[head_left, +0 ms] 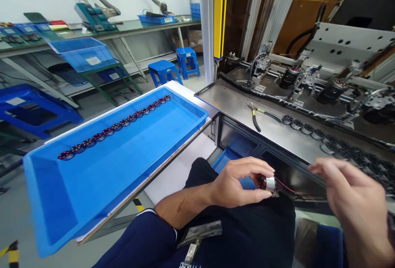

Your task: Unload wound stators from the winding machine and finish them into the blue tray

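While pinching the silver-rimmed part [270, 183] in left hand [231, 182] above lap [262, 231], seem mid-handling, cannot tell grip of blurred right hand [352, 190], and next likely need slack in red wire [285, 186].

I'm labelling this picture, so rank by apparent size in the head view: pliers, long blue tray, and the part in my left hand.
By overall span, largest first:
1. Long blue tray
2. Pliers
3. Part in your left hand; it looks nearer the camera than the pliers, yet spans less.
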The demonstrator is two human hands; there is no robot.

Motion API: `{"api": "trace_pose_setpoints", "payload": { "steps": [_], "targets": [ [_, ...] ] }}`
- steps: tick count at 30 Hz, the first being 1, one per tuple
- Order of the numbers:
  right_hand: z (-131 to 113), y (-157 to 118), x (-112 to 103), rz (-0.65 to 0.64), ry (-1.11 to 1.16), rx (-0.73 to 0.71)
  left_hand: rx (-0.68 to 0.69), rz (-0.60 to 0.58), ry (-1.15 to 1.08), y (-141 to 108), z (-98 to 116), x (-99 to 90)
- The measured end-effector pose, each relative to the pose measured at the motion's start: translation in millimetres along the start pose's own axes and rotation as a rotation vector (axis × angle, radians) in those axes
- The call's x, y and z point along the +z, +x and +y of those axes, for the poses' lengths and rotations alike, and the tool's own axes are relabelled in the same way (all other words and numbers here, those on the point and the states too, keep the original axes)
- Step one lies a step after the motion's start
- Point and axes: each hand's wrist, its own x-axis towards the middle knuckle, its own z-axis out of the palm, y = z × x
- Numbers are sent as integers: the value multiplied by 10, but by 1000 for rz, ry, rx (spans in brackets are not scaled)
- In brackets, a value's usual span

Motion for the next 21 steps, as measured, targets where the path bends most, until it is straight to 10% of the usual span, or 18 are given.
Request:
{"api": "trace_pose_setpoints", "payload": {
  "steps": [6,11,21],
  "targets": [
    [50,1096,898,-155,-400,-123,-319,224,-146,-47,23,-76],
    [229,1372,1624,-366,-616,-109,-389,323,-204,-78,127,-200],
    [401,1440,1387,-452,-526,-108,-447,346,-333,-106,134,-308]
  ]
}}
